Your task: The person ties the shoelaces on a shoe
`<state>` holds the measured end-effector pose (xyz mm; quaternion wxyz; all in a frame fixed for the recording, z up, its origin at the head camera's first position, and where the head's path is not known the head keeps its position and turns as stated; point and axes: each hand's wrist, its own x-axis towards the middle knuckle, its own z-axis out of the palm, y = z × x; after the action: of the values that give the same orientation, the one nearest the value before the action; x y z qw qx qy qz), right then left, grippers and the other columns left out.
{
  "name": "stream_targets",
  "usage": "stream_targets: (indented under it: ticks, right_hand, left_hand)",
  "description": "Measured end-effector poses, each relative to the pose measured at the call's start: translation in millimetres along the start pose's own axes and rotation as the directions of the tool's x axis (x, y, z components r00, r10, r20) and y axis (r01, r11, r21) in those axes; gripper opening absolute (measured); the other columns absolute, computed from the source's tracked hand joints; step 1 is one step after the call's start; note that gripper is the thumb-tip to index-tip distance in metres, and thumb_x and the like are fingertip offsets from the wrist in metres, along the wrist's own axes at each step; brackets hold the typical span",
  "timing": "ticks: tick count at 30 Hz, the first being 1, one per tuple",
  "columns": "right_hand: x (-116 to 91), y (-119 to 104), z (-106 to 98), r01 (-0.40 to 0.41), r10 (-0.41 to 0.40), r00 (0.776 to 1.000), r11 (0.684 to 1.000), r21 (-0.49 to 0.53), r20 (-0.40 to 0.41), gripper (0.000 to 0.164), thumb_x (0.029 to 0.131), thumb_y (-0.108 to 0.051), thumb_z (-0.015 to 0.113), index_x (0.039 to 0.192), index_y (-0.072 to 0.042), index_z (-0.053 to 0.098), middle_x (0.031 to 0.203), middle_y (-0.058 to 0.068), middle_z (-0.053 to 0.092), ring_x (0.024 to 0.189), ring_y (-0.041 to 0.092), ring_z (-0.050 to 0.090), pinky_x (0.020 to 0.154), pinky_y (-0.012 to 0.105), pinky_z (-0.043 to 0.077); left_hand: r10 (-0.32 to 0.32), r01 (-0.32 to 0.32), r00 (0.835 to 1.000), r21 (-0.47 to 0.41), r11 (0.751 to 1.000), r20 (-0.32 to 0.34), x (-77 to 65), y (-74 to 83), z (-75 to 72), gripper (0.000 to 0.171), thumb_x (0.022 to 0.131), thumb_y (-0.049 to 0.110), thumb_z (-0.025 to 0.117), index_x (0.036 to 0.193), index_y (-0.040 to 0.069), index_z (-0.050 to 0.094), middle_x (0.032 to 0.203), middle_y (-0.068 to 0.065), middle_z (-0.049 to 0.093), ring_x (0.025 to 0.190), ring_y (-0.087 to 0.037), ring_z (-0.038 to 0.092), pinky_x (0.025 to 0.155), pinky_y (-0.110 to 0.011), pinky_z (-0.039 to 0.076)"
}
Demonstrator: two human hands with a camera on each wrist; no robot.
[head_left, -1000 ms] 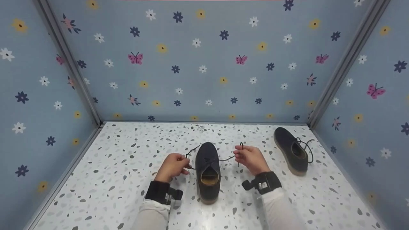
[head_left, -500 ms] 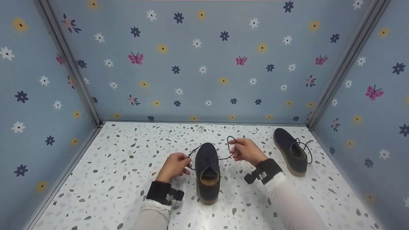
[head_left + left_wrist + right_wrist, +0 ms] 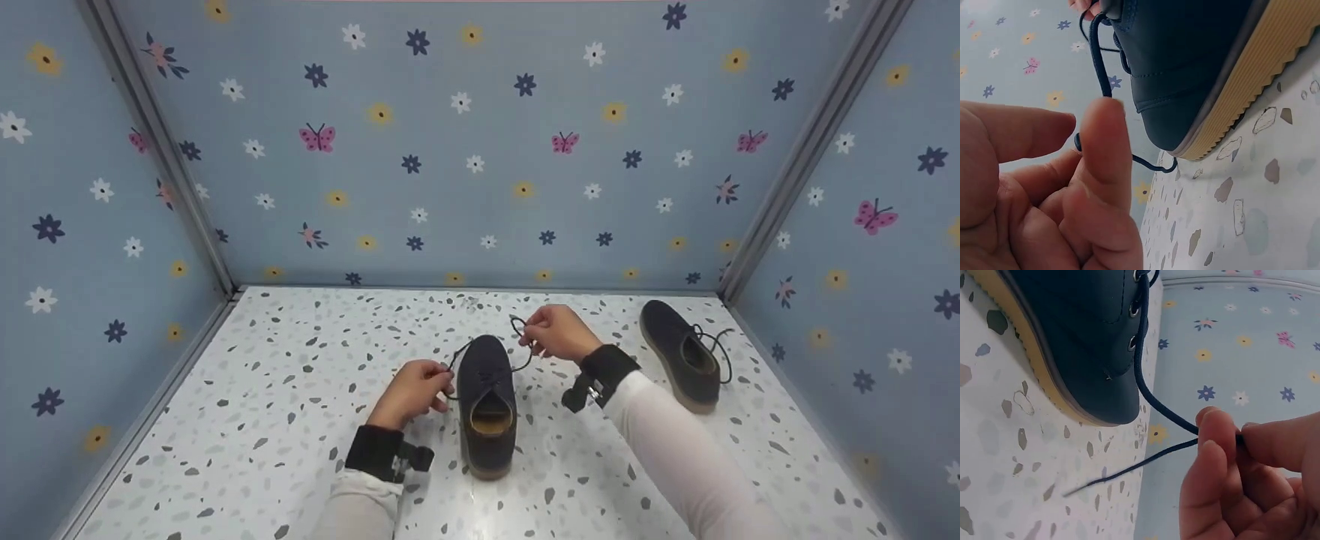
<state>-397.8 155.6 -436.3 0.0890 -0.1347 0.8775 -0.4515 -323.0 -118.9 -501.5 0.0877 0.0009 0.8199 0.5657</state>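
Holding lace, left side: left hand (image 3: 411, 388) pinching the left lace end (image 3: 1100, 67) between thumb and fingertip, just beside the near shoe (image 3: 487, 397); lace running taut up to the eyelets, probably to keep tension on that side
Holding lace, right side: right hand (image 3: 553, 332) pinching the right lace end (image 3: 1168, 417) between thumb and forefinger, raised beyond and to the right of the toe; a small loop (image 3: 519, 327) standing up from the fingers, seemingly shaped for a bow
Shoe in hand: dark blue, tan ribbed sole, standing upright on its sole between both hands, heel toward the person, opening facing up; placed centrally so each hand reaches one lace
Free tail: thin lace tip trailing from the right-hand pinch down toward the speckled surface (image 3: 994, 455), slack
Second shoe: same dark blue kind (image 3: 682, 356), well apart to the right, near the right wall, toe pointing away, laces (image 3: 718, 346) lying loose beside it, untouched
Sleeves and straps: white sleeves on both arms; black wrist bands carrying small cameras at both wrists
Surface: white terrazzo-look top with grey and dark flecks (image 3: 285, 420), slightly glossy near the front
Room: three pale blue walls (image 3: 480, 187) printed with white, navy and yellow flowers and pink butterflies; grey metal strips (image 3: 172, 165) running up both rear corners
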Motion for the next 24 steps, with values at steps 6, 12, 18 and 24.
stream_targets:
  ticks: [6,12,18,24]
  right_hand:
    - [9.0,-20.3,2.9,0.046,-0.048,0.999,0.991,-0.124,-0.007,0.015,0.103,-0.014,0.060,0.098,-0.004,0.069,0.090,0.012,0.081,0.066,0.015,0.070,0.058,0.021,0.050]
    - [14.8,-38.4,8.4,0.086,-0.085,0.996,0.986,-0.146,0.009,0.016,0.104,-0.016,0.060,0.100,-0.004,0.069,0.096,0.019,0.080,0.084,0.036,0.076,0.063,0.022,0.051]
    - [18.8,-54.0,20.4,0.137,-0.142,0.990,0.973,-0.183,-0.011,0.014,0.102,-0.017,0.064,0.101,-0.005,0.072,0.094,0.015,0.079,0.071,0.021,0.070,0.062,0.022,0.050]
    - [21.1,-68.0,34.6,0.301,-0.292,0.954,0.926,-0.229,0.071,0.014,0.101,-0.018,0.068,0.105,-0.009,0.077,0.096,0.010,0.078,0.076,0.010,0.065,0.074,0.027,0.053]
  left_hand:
    - [0.015,-0.015,1.000,0.007,1.000,-0.002,-2.3,4.1,-0.6,0.023,0.104,0.019,0.057,0.110,0.000,0.069,0.087,-0.002,0.072,0.060,-0.010,0.068,0.049,-0.021,0.039]
    - [0.035,-0.035,0.999,0.021,0.999,-0.010,-1.5,3.4,-0.5,0.021,0.103,0.015,0.058,0.108,0.001,0.072,0.083,-0.001,0.071,0.058,-0.010,0.067,0.048,-0.020,0.039]
    - [0.053,-0.052,0.999,0.053,0.997,-0.012,-1.1,0.1,-0.5,0.022,0.101,0.017,0.063,0.109,0.000,0.075,0.084,-0.002,0.072,0.058,-0.010,0.066,0.053,-0.023,0.041]
    - [0.075,-0.073,0.997,0.070,0.995,-0.022,-2.1,0.3,-1.4,0.023,0.100,0.017,0.064,0.108,0.000,0.077,0.082,-0.002,0.073,0.057,-0.010,0.066,0.051,-0.024,0.038]
